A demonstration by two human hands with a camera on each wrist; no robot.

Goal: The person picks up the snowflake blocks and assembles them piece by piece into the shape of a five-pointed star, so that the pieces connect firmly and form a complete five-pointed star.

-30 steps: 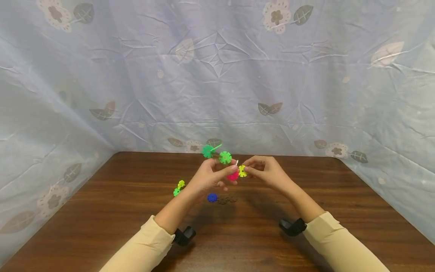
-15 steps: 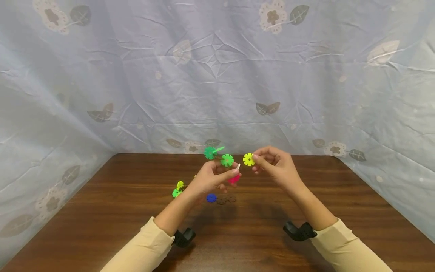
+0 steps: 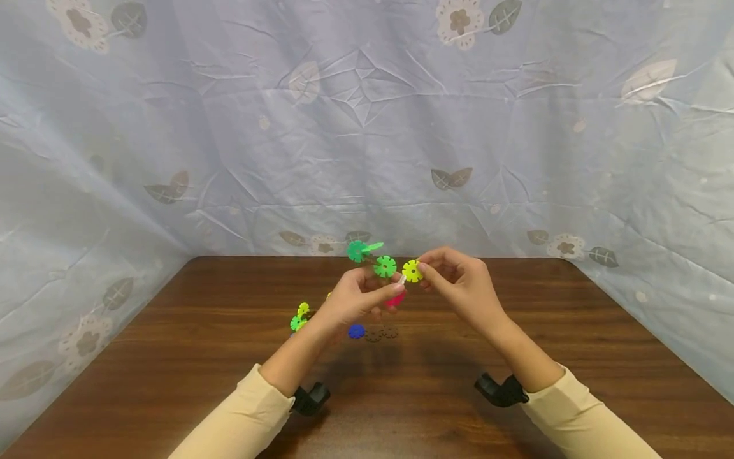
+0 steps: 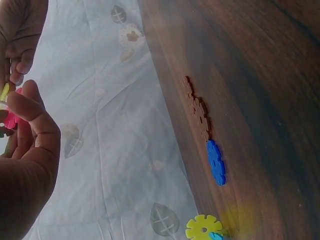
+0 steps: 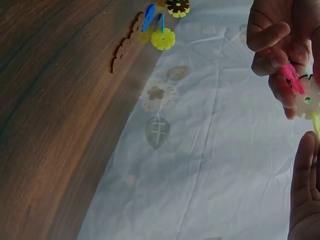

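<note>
In the head view my left hand (image 3: 352,299) pinches a joined chain of notched flower-shaped plastic discs. A pink disc (image 3: 395,298) and a white disc (image 5: 305,102) are at its fingertips; the white one shows edge-on from the head. Above the fingers stand a green disc (image 3: 385,266), a darker green disc (image 3: 355,250) and a light green disc (image 3: 374,247) seen nearly edge-on. My right hand (image 3: 467,280) pinches a yellow disc (image 3: 411,271) between thumb and fingers. Its rim meets the white disc's rim; how far they slot together cannot be made out.
On the brown wooden table (image 3: 229,382) lie a blue disc (image 3: 356,331) and some brown discs (image 3: 373,336) in a row. Farther left, partly behind the left forearm, is a cluster of yellow and green discs (image 3: 298,322). A patterned curtain (image 3: 367,159) hangs behind the table.
My right hand moved the yellow disc away from the white disc, up and right, then brought it back left against it. The left hand keeps its hold nearly in place.
</note>
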